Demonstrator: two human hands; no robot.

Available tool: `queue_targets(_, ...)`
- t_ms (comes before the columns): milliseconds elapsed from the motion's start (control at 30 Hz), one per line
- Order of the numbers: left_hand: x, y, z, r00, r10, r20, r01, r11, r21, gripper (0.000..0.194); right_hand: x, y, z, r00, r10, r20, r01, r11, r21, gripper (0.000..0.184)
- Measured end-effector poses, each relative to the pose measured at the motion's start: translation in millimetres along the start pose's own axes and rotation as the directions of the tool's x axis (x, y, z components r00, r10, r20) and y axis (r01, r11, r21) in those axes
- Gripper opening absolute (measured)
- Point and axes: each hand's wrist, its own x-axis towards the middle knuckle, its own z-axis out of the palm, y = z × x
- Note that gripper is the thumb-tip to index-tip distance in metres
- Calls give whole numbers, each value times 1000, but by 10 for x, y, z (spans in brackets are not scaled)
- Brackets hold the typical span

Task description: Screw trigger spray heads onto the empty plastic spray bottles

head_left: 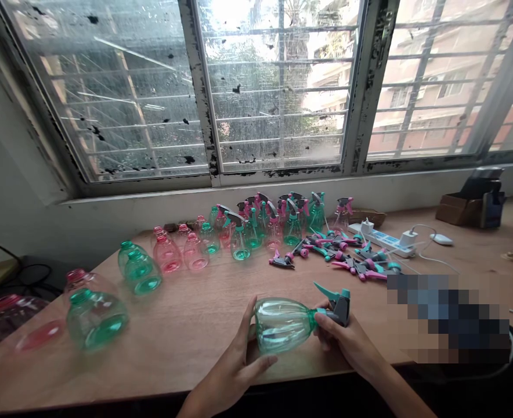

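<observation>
A clear green spray bottle (282, 322) lies on its side near the front edge of the wooden table (195, 325). My left hand (234, 360) cups the bottle's wide base, fingers curled round it. My right hand (347, 339) grips the neck and the grey and teal trigger spray head (337, 302) fitted on it. Both hands are closed on this bottle.
Capless green and pink bottles (138, 270) stand at the left. Finished bottles with spray heads (274, 223) cluster at the back under the window. Loose spray heads (352, 258) lie beside a white power strip (380, 238). A cardboard box (472, 203) sits far right.
</observation>
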Motion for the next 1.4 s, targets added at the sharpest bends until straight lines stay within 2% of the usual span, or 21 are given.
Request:
queue_targets(100,1,5,-5,1000,-11,10,11,1000,12,98,1,2,1,1000,5,-5,-5,1000,9,39)
queue_targets(267,12,-6,-23,998,-38,40,39,999,-9,112,-2,-1,4,1000,14,-9,-14,1000,6,42)
queue_targets(433,21,37,-14,997,-61,39,62,997,-47,104,-6,2,6,1000,8,-4,-8,1000,-1,40)
queue_targets(633,17,14,-18,998,-64,21,64,998,2,99,-10,12,-2,1000,4,-6,-4,1000,-4,39)
queue_targets(767,19,-34,-32,998,-50,22,50,998,26,97,-9,0,4,1000,-1,-13,1,1000,-5,40)
queue_targets(1000,14,7,-18,997,-67,23,67,998,15,98,-10,-12,13,1000,-5,-27,4,1000,-17,40)
queue_targets(1133,16,-32,-20,998,-66,3,66,998,2,108,-24,-5,-2,996,-51,-67,48,998,-51,40)
queue_targets(1300,28,-99,-26,999,-10,-33,13,998,68,97,-28,35,42,991,-56,-121,55,998,-15,40)
queue_targets(1400,53,-140,-23,998,12,-59,-10,999,46,97,-10,43,143,986,-40,-163,52,996,68,38)
